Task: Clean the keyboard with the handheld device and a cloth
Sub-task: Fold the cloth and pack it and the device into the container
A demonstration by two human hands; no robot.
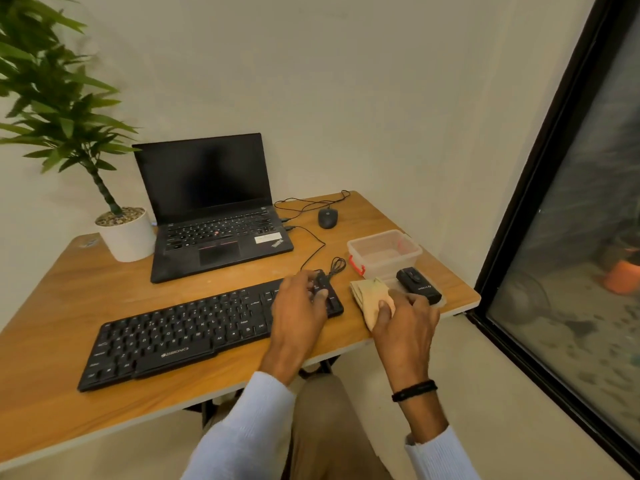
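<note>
Two hands are busy: the left hand (300, 308) rests relaxed fingers on the right-end keys of the keyboard (180, 337); the right hand (407, 323) pinches the tan cloth (367, 295) just beside it, near the black handheld device (418, 285)

This looks like a small office corner. A wooden desk (69, 306) stands by a plain wall. Just left of the right hand (405, 327) holding the cloth (370, 299) lies a keyboard (180, 337). Past that hand sits a mouse (327, 217). Back and left are an open laptop (207, 202) and a potted plant (124, 233).
</note>
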